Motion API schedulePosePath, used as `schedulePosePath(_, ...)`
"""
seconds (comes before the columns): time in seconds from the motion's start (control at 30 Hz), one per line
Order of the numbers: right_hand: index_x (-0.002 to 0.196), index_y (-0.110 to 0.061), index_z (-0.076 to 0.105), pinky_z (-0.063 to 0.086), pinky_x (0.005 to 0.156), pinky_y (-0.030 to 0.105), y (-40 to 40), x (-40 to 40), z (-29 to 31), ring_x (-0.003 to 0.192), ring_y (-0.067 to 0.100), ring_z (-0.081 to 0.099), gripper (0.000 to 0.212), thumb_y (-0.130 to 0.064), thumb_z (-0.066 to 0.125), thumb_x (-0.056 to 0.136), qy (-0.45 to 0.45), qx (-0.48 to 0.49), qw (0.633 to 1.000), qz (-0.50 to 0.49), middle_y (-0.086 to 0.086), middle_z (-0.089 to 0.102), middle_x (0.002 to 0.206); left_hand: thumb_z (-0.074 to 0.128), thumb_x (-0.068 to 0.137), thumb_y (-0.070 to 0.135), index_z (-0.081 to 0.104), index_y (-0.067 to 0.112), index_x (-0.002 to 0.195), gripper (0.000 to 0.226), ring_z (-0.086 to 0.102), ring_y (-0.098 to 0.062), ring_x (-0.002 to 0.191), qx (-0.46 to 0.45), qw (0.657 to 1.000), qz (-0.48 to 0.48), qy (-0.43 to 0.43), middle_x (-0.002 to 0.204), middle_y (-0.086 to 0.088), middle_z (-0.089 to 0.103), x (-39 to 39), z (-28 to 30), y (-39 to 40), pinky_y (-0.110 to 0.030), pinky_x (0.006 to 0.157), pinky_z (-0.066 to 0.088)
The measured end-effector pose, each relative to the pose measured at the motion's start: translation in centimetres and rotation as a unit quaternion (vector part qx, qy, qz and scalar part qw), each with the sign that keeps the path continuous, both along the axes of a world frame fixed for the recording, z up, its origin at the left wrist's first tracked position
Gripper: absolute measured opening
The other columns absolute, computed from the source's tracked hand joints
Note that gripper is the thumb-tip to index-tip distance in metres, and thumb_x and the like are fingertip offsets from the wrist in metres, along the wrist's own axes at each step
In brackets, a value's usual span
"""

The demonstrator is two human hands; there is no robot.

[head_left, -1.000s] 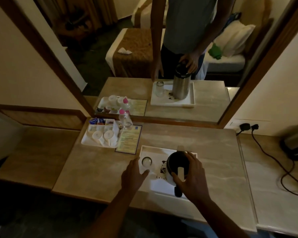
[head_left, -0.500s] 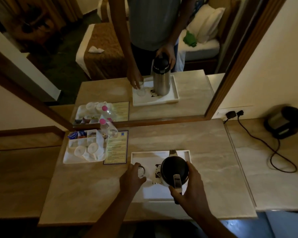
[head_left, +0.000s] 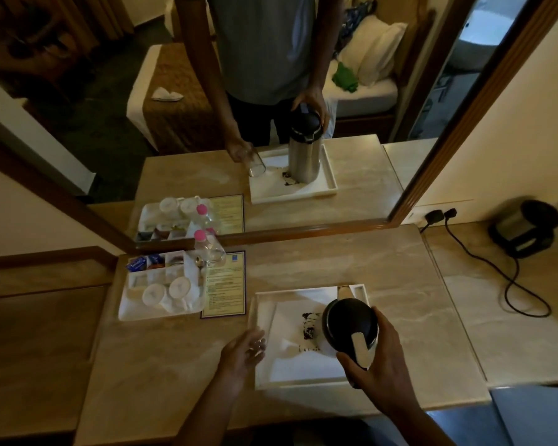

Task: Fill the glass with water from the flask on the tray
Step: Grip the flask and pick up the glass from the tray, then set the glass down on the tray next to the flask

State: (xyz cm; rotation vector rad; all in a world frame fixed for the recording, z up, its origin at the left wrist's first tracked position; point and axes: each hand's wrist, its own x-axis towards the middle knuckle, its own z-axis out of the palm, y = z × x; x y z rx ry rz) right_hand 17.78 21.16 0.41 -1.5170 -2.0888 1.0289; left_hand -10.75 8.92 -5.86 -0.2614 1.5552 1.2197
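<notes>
The flask (head_left: 350, 328) stands upright on the white tray (head_left: 306, 379), toward its right side, and I see it from above: a round black lid with a pale lever strip running toward me and a band of steel body showing at the rim. My right hand (head_left: 376, 358) wraps around its near side. The tray lies flat on the marble counter, a small dark printed mark on its liner just left of the flask. The glass (head_left: 257, 344) is clear and small, tilted in my left hand (head_left: 240, 354) at the tray's left edge, lifted off the liner.
</notes>
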Motion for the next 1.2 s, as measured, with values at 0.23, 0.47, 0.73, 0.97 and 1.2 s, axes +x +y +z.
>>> schedulePosePath(0.23,0.157,-0.047,0.015,0.038,0.102,0.028,-0.1,-0.2,0.4,0.122,-0.012,0.036,0.113,-0.074,0.078,0.067,-0.004,0.000,1.000,0.000,-0.016,0.041,0.150,0.083,0.079,-0.003,0.063,0.009,0.133,0.059,0.069,-0.045,0.122,0.106,0.989,-0.098,0.010,0.134,-0.018,0.068,-1.0,0.0,1.2,-0.047,0.092,0.063)
schedulePosePath(0.47,0.155,-0.052,0.009,0.037,0.107,0.028,-0.4,0.5,0.1,0.135,-0.024,0.026,0.113,-0.075,0.078,0.069,-0.003,0.009,1.000,0.004,-0.051,0.015,0.149,0.097,0.065,-0.001,0.067,0.010,0.128,0.071,0.064,-0.025,0.124,0.054,0.924,-0.252,0.284,0.130,-0.002,0.070,-0.1,-0.3,3.2,-0.045,0.105,0.056)
schedulePosePath(0.73,0.157,-0.030,0.028,0.049,0.110,0.042,-1.2,1.0,-0.6,0.138,0.008,0.046,0.111,-0.063,0.086,0.068,0.016,-0.020,1.000,-0.017,-0.013,0.044,0.154,0.096,0.069,0.004,0.063,0.011,0.134,0.073,0.063,-0.021,0.121,0.014,0.870,-0.289,0.398,0.127,0.002,0.067,2.9,-1.5,3.4,-0.039,0.100,0.055)
schedulePosePath(0.97,0.154,-0.025,0.033,0.049,0.107,0.035,-0.9,1.0,-0.6,0.136,0.010,0.049,0.107,-0.058,0.088,0.068,0.031,-0.013,0.999,-0.012,-0.010,0.048,0.150,0.093,0.071,-0.003,0.062,0.003,0.135,0.071,0.062,-0.033,0.126,0.008,0.874,-0.278,0.398,0.132,-0.012,0.066,3.7,-3.1,3.2,-0.050,0.107,0.053)
schedulePosePath(1.2,0.143,-0.033,0.040,0.047,0.099,0.024,-1.7,2.4,-2.5,0.128,0.007,0.054,0.097,-0.068,0.086,0.065,0.055,-0.056,0.996,-0.048,-0.017,0.051,0.137,0.093,0.071,-0.002,0.062,0.003,0.135,0.071,0.062,-0.034,0.125,0.007,0.884,-0.262,0.388,0.132,-0.012,0.067,4.0,-4.0,3.0,-0.047,0.105,0.054)
